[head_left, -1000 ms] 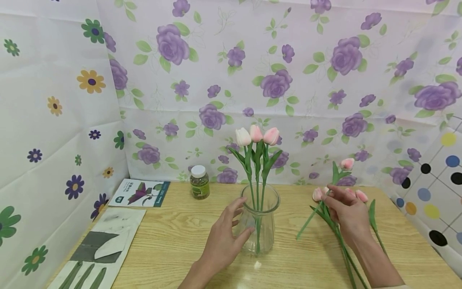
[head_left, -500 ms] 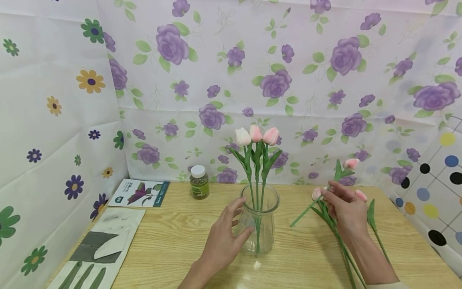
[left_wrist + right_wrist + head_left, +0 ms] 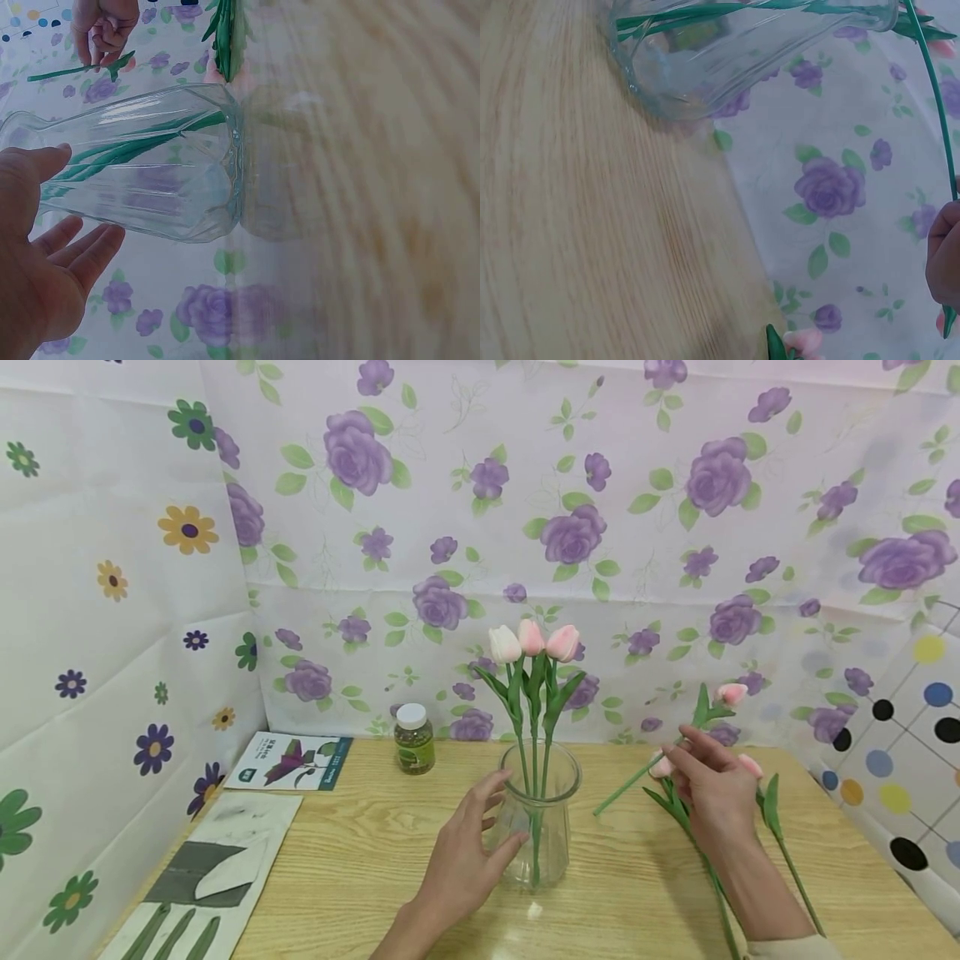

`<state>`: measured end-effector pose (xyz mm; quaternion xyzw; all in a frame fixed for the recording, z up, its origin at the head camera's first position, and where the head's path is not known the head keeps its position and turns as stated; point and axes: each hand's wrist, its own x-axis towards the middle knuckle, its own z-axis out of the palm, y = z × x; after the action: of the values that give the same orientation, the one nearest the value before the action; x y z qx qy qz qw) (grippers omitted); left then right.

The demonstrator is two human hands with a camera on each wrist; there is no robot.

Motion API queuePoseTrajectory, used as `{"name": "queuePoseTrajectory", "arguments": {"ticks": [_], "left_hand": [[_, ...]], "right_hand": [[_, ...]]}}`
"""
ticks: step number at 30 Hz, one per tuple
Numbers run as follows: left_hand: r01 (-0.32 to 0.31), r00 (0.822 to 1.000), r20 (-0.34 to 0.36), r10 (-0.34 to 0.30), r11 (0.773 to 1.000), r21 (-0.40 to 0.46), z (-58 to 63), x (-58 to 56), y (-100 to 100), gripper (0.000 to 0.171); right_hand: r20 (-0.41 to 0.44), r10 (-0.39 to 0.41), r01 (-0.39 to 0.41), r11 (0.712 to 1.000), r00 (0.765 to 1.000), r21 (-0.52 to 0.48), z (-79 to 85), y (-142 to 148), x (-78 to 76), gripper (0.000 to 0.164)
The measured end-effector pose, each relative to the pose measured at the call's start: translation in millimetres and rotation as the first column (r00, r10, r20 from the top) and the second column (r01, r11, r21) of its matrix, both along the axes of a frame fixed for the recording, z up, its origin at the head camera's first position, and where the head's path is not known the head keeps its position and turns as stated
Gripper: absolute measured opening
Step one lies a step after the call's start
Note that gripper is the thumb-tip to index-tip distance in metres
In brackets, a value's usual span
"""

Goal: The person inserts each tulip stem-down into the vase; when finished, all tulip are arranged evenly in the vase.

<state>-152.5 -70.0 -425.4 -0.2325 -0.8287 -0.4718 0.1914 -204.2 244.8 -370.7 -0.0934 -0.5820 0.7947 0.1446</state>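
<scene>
Raised since earlier, pink tulip [image 3: 678,735] pinched in right hand [image 3: 712,793]; left hand [image 3: 465,852], fingers relaxed, steadies vase [image 3: 540,814]. Risk: swinging stem tips vase.

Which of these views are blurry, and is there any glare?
Head view: sharp, evenly lit, a small bright glint on the table before the vase. Left wrist view: vase sharp, wood at right smeared. Right wrist view: soft throughout, wood grain streaked.

Clear ribbed glass vase [image 3: 542,827] held green-stemmed tulips [image 3: 534,642], one white, two pink. The lifted tulip [image 3: 729,694] was pink on green. Light wood-grain table [image 3: 360,868]; backdrop [image 3: 600,485] white with purple roses and green leaves; bottle [image 3: 415,740] green, white-capped.
</scene>
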Motion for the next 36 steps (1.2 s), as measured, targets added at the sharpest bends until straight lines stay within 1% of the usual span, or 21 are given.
{"name": "queuePoseTrajectory", "arguments": {"ticks": [7,14,20,23,30,36], "left_hand": [[0.001,1.000,-0.001,-0.001,1.000,0.002,-0.2,0.2,0,0.081],[-0.005,1.000,0.005,0.005,1.000,-0.008,0.0,0.5,-1,0.080],[-0.001,1.000,0.001,0.001,1.000,0.002,-0.9,-0.4,-1,0.080],[0.000,1.000,-0.002,0.000,1.000,0.004,-0.6,-0.9,-1,0.079],[0.001,1.000,0.006,-0.001,1.000,-0.006,-0.7,-0.7,-1,0.079],[0.001,1.000,0.014,-0.001,1.000,-0.012,-2.4,-1.0,-2,0.079]], "right_hand": [[-0.024,-0.039,0.038,0.998,0.999,-0.057,3.8,-9,-2.7,0.034],[-0.015,-0.066,0.065,0.994,0.998,-0.083,8.2,-15,-5.9,0.035],[-0.020,-0.089,0.086,0.990,0.996,-0.113,12.0,-21,-8.9,0.033],[-0.027,-0.099,0.096,0.988,0.995,-0.119,14.2,-24,-9.8,0.033],[-0.084,-0.101,0.092,0.989,0.991,-0.113,20.9,-33,-12.8,0.039],[-0.098,-0.129,0.119,0.988,0.987,-0.100,22.8,-37,-13.2,0.039]]}}
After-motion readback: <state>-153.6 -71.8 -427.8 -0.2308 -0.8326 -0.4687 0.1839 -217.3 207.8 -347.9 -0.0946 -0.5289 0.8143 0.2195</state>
